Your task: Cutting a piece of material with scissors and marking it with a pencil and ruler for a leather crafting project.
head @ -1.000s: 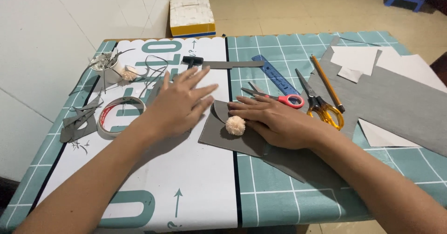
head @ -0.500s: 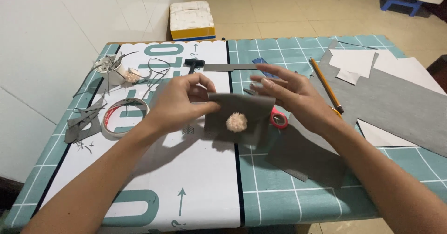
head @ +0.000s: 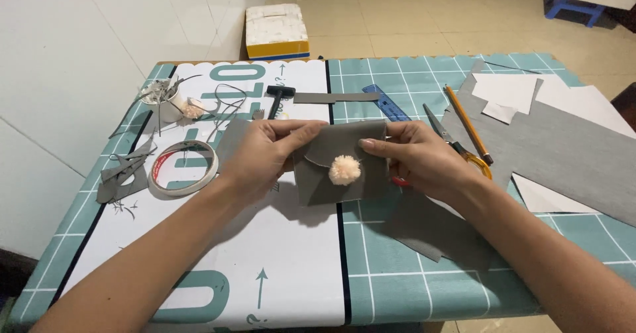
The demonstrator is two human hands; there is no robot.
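- Grey felt pouch with a curved flap (head: 344,167) sits lifted above the middle of the table, right over the seam between the white printed mat and the teal grid cutting mat (head: 424,286).
- Peach fluffy pompom (head: 345,169) is fixed at the tip of the flap, on the front face of the pouch.
- Left hand (head: 262,157) grips the pouch's left edge, thumb laid across the top front, the other fingers curled behind the felt.
- Right hand (head: 417,161) pinches the right edge, thumb on the front near the top corner and fingers folded behind.
- Flat grey felt offcut (head: 430,230) lies on the cutting mat just below the right hand.
- Roll of clear tape with a red core (head: 183,167) lies on the white mat, near the left wrist.
- Small white cup holding grey scraps (head: 162,100) stands at the far left, with thin grey felt strips (head: 122,177) beside the tape roll.
- Blue plastic ruler (head: 386,102), yellow-handled scissors (head: 457,141) and a yellow pencil (head: 468,124) lie beyond the right hand.
- Large grey felt sheet (head: 563,154) spreads over the right side of the table, with white paper pieces (head: 507,93) on top of it.
- White and yellow box (head: 276,31) rests on the tiled floor beyond the table.
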